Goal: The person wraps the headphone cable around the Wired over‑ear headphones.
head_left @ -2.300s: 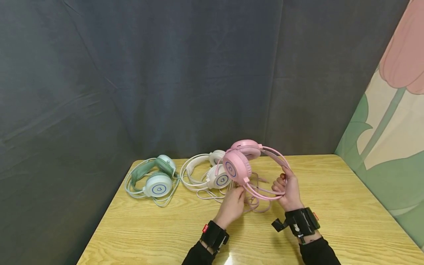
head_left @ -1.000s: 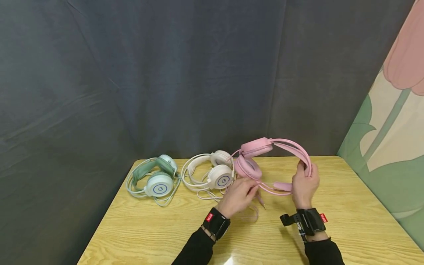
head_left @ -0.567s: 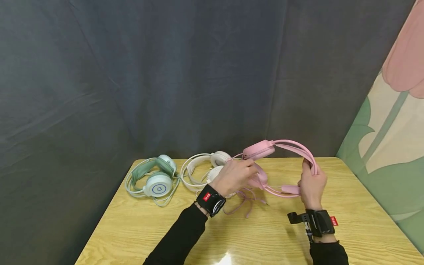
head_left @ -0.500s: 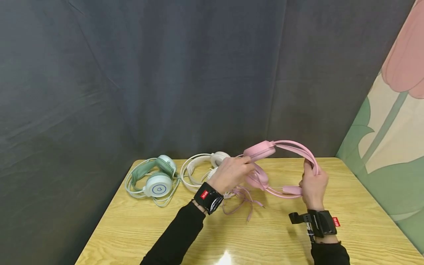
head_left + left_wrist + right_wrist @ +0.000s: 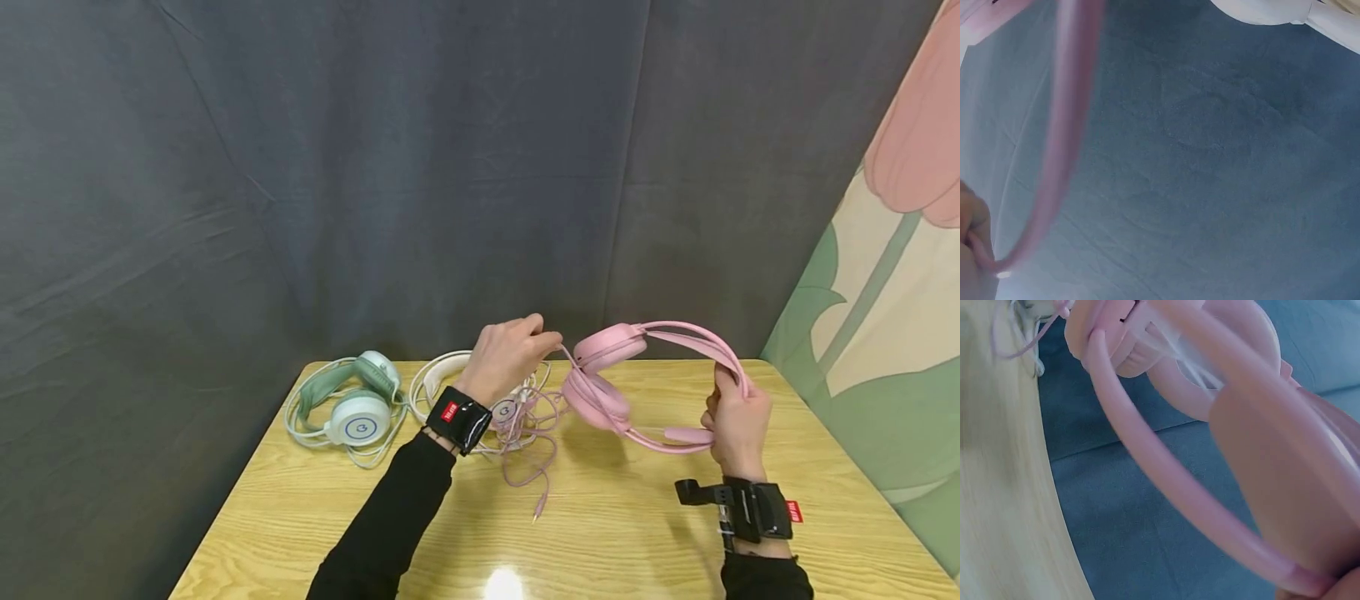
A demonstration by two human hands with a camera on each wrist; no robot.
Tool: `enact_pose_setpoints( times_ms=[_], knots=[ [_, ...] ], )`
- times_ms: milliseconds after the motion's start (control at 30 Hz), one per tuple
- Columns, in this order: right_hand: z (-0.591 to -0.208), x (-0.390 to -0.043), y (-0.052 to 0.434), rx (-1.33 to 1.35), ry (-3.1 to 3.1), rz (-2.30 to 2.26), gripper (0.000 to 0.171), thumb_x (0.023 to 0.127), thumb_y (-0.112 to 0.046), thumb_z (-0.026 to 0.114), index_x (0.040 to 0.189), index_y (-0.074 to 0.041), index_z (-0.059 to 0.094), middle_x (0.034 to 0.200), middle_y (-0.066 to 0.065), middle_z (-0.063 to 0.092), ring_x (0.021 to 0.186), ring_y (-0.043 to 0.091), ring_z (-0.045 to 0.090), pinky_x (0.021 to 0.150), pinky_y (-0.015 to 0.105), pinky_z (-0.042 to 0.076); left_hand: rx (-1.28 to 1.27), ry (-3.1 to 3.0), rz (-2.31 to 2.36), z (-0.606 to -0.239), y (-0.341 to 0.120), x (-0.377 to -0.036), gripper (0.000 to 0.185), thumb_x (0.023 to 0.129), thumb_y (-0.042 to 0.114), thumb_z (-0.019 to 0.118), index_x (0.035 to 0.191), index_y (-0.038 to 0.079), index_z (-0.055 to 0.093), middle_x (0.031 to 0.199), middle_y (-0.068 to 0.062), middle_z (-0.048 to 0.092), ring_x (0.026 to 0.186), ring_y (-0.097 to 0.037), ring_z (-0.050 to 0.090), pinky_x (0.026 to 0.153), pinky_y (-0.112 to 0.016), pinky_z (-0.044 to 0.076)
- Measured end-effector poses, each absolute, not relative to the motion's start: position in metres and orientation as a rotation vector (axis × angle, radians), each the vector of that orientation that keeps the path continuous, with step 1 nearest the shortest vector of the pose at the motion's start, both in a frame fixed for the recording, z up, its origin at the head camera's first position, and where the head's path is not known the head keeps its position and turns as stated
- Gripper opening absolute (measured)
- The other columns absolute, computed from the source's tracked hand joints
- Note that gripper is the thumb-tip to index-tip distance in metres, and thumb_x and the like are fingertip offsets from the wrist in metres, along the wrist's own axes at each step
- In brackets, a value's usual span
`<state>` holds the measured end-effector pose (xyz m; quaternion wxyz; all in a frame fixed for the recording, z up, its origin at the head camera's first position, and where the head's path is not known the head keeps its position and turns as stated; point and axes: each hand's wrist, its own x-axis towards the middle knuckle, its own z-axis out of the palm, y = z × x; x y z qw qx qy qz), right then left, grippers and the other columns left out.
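Note:
My right hand (image 5: 738, 421) grips the band of pink headphones (image 5: 597, 402), holding them sideways above the table with both ear cups toward the left. In the right wrist view the pink headband (image 5: 1166, 475) runs down to my fingers at the lower right corner. My left hand (image 5: 504, 354) pinches a pink cable (image 5: 1063, 137) near the ear cups, and the strand stretches toward the lower cup. Below it, a loose tangle of pink cable (image 5: 543, 467) hangs with a plug end near the tabletop. White headphones (image 5: 442, 367) lie behind my left hand, partly hidden.
Green and white headphones (image 5: 360, 421) lie at the table's left, with their cord coiled round them. The wooden table (image 5: 600, 533) ends at a dark grey curtain (image 5: 450, 167). A panel with a painted tulip (image 5: 862, 333) stands along the right side.
The pink headphones have moved right and turned in my right hand. My left hand has gone from under the lower ear cup up and left, drawing the pink cable out with it.

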<state>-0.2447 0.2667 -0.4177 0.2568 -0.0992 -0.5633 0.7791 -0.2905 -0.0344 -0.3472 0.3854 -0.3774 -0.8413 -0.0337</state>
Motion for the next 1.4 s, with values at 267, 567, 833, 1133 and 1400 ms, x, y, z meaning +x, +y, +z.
enact_pose_setpoints(
  times_ms=[267, 567, 833, 1133, 1400],
  knots=[
    [-0.417, -0.240, 0.281, -0.025, -1.505, 2.303, 0.043, 0.101, -0.022, 0.052, 0.061, -0.009, 0.045, 0.046, -0.008, 0.035, 0.035, 0.004, 0.026, 0.042, 0.036, 0.003, -0.882, -2.076, -0.155, -0.341, -0.020, -0.301, 0.021, 0.091, 0.045, 0.063, 0.086, 0.028, 0.075, 0.066, 0.007, 0.045, 0.047, -0.004, 0.037, 0.043, -0.019, 0.026],
    [-0.417, -0.237, 0.288, 0.187, -1.702, 2.386, 0.041, 0.104, -0.022, 0.046, 0.064, -0.011, 0.046, 0.055, 0.000, 0.023, 0.046, 0.017, 0.011, 0.045, 0.038, 0.001, -0.951, -2.051, -0.159, -0.338, 0.002, -0.309, 0.019, 0.092, 0.045, 0.062, 0.091, 0.031, 0.074, 0.069, 0.006, 0.044, 0.050, -0.004, 0.035, 0.045, -0.019, 0.024],
    [-0.417, -0.236, 0.289, 0.332, -1.763, 2.430, 0.041, 0.106, -0.019, 0.038, 0.066, -0.011, 0.041, 0.060, 0.005, 0.015, 0.048, 0.022, 0.006, 0.044, 0.038, 0.000, -0.942, -2.132, -0.217, -0.338, 0.021, -0.314, 0.019, 0.094, 0.043, 0.059, 0.099, 0.034, 0.074, 0.070, 0.007, 0.043, 0.051, -0.004, 0.034, 0.046, -0.019, 0.024],
    [-0.420, -0.243, 0.293, 0.818, -1.558, 2.711, 0.042, 0.108, -0.011, 0.012, 0.069, -0.006, 0.027, 0.058, 0.004, 0.009, 0.043, 0.018, 0.001, 0.036, 0.030, -0.001, -0.885, -2.388, -0.281, -0.344, 0.027, -0.319, 0.024, 0.094, 0.045, 0.059, 0.108, 0.035, 0.076, 0.070, 0.008, 0.047, 0.053, -0.005, 0.042, 0.046, -0.019, 0.028],
    [-0.428, -0.252, 0.300, 1.082, -1.130, 3.063, 0.042, 0.105, -0.014, -0.001, 0.077, -0.004, 0.027, 0.061, 0.001, 0.010, 0.045, 0.013, 0.006, 0.038, 0.024, 0.005, -0.787, -2.567, -0.823, -0.352, 0.006, -0.339, 0.018, 0.094, 0.032, 0.065, 0.105, 0.024, 0.077, 0.081, 0.010, 0.071, 0.067, -0.002, 0.057, 0.061, -0.019, 0.041]
  ],
)
